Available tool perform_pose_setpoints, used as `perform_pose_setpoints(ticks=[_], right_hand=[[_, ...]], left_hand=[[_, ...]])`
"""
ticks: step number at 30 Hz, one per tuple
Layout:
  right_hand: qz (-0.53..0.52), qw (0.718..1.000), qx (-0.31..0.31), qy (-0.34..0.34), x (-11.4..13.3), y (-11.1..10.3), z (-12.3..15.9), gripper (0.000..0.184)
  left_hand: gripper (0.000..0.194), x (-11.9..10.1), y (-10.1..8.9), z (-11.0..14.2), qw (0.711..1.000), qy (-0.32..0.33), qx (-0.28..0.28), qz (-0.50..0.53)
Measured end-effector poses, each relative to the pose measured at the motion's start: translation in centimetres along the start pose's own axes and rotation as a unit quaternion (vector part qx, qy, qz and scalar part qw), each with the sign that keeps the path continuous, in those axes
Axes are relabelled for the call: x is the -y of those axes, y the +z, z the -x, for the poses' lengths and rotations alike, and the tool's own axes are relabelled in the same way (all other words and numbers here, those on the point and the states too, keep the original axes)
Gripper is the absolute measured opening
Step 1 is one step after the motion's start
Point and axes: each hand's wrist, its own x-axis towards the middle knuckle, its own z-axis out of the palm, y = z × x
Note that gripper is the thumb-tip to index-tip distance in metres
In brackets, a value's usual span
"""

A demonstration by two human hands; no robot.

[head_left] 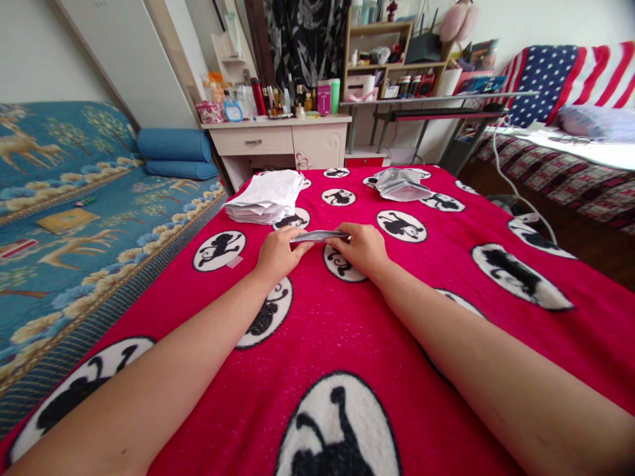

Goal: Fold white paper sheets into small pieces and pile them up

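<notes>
Between my two hands I hold a thin grey folded paper (320, 235), seen nearly edge-on above the red cloth. My left hand (280, 252) pinches its left end, thumb below and fingers behind. On the opposite end, my right hand (363, 247) grips in the same way. Beyond my left hand lies a thick, uneven stack of white papers (268, 195). Past my right hand sits a smaller pile of grey-white folded papers (401, 184). A small pale scrap (235, 262) rests on the cloth left of my left hand.
A red cloth with black-and-white monkey ovals (317, 317) covers the table. Along the left runs a blue patterned sofa (99, 218). A white dresser (278, 140) with bottles stands at the far end, beside a desk with shelves (397, 66). A white cable (516, 185) hangs at right.
</notes>
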Motion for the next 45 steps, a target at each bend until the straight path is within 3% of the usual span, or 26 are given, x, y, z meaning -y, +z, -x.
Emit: perform_pose_setpoints(ticks=[7, 16, 30, 39, 45], right_hand=[[-0.010, 1.000, 0.015, 0.006, 0.4, -0.3, 0.0, 0.048], [-0.030, 0.999, 0.021, -0.018, -0.1, 0.2, -0.2, 0.026], [-0.040, 0.998, 0.028, -0.029, -0.5, 0.5, -0.3, 0.020], [-0.054, 0.998, 0.009, -0.021, -0.4, 0.8, -0.3, 0.027], [-0.106, 0.994, -0.007, -0.031, -0.2, 0.7, -0.3, 0.019]], left_hand=[[0.035, -0.4, -0.3, -0.1, 1.000, 0.012, 0.001, 0.024], [0.019, -0.2, -0.1, -0.1, 1.000, 0.007, 0.009, 0.021], [0.023, 0.4, 0.3, 0.0, 1.000, 0.002, 0.025, 0.010], [0.028, -0.1, -0.1, -0.1, 0.998, -0.064, 0.019, -0.018], [0.030, -0.1, -0.1, -0.1, 0.997, -0.079, 0.011, -0.020]])
